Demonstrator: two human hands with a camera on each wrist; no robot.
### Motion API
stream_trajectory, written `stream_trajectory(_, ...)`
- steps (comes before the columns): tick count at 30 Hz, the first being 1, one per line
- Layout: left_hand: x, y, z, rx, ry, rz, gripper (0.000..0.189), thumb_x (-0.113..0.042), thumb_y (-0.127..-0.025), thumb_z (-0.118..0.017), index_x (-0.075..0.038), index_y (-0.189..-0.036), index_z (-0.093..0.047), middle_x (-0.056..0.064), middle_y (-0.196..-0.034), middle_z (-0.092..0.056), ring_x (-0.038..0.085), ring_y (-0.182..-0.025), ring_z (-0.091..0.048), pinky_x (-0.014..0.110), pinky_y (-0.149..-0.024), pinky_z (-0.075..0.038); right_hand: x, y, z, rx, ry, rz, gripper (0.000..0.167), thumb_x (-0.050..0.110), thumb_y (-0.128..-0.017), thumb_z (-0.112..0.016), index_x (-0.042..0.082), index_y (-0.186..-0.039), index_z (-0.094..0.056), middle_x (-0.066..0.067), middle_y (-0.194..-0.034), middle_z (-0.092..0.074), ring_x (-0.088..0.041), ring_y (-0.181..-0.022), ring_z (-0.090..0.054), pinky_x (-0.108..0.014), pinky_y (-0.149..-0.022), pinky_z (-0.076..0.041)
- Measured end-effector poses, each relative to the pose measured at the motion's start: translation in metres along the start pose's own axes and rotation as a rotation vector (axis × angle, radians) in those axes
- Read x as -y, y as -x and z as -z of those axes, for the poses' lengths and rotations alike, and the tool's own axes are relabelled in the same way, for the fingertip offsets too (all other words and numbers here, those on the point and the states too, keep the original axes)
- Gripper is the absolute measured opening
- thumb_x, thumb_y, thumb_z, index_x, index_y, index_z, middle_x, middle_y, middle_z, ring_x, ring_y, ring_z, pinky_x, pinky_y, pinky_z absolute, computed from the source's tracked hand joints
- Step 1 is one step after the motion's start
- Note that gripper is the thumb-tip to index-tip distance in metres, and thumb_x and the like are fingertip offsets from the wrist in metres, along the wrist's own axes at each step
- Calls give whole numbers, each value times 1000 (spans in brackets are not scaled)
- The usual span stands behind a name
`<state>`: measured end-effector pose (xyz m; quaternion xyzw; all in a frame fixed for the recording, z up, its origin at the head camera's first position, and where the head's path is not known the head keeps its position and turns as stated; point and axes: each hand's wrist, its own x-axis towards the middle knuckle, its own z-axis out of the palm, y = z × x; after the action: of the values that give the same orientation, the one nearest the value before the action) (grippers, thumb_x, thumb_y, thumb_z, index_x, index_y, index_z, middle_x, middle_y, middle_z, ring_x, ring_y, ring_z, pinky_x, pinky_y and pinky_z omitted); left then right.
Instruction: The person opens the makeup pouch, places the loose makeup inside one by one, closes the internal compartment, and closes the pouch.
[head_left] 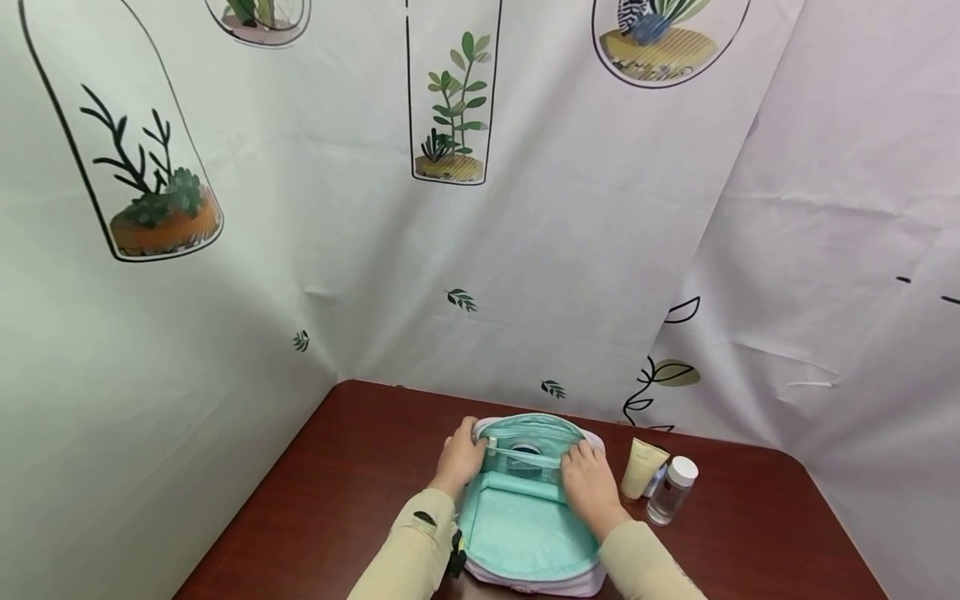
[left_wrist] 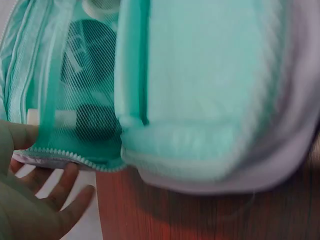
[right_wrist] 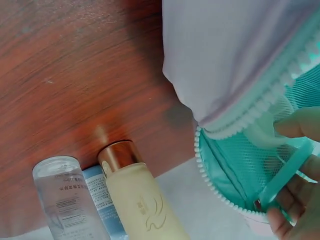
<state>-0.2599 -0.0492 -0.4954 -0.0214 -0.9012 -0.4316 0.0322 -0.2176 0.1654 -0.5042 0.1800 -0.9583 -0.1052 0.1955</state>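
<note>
Having the bag [head_left: 528, 533] lying wide open on the table [head_left: 375, 467], between the left hand [head_left: 457, 458] and the right hand [head_left: 588, 483], with its lid [head_left: 536, 427] raised at the far side. Gripping the lid's left edge with the left hand, resting the thumb inside and spreading the fingers behind. Pinching the top band [right_wrist: 287, 177] of the mesh pocket [left_wrist: 72, 97] at the right with the right hand, holding it between thumb and fingers. Showing through the mesh a dark round item [left_wrist: 90, 52] and, nearer the left hand, a slim, pale-ended item [left_wrist: 95, 122], both too veiled to identify.

Having the cream tube [head_left: 645, 468] and the clear bottle [head_left: 670, 492] standing close together just right of the bag, with a blue pack [right_wrist: 105, 205] partly hidden between. Touching none of these with either hand.

Apparently handling the pocket at this step, probably drawing its mouth wider or settling its contents; not telling which from these views. Probably calling next for steadying the lid from the left while easing the band toward the near side, without letting the lid fold down over the pocket.
</note>
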Motion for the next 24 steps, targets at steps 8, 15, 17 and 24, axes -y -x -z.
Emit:
stream_trajectory(8, 10, -5, 7, 6, 73, -129, 33, -11, -91, -57, -10, -125, -54, 14, -123, -55, 30, -109, -55, 46, -84, -45, -33, 2, 29, -171, -383, -67, 17, 3, -74, -71, 8, -90, -68, -3, -86, -57, -22, -81, -56, -39, -69, -46)
stream_trajectory(15, 15, -7, 13, 59, 158, -104, 37, -11, -93, -56, -11, -129, -55, 17, -126, -54, 32, -114, -52, 48, -86, -44, -89, 8, 58, -71, -362, -289, 27, 16, -77, -69, 1, -100, -66, -17, -100, -55, -37, -95, -46, -50, -75, -37)
stream_trajectory(17, 16, -8, 13, 60, 151, -100, 37, -11, -92, -57, -11, -129, -55, 16, -126, -55, 31, -114, -52, 47, -87, -44, -100, 13, 60, 3, -365, -324, 31, 20, -79, -69, 0, -103, -66, -19, -104, -55, -37, -96, -44, -49, -75, -35)
stream_trajectory(24, 18, -9, 14, 70, 125, -95, 38, -11, -91, -58, -12, -129, -56, 16, -126, -55, 29, -114, -52, 45, -86, -45, -107, 28, 51, 72, -342, -313, 20, 13, -79, -69, 3, -97, -69, -14, -95, -60, -31, -85, -45, -41, -66, -34)
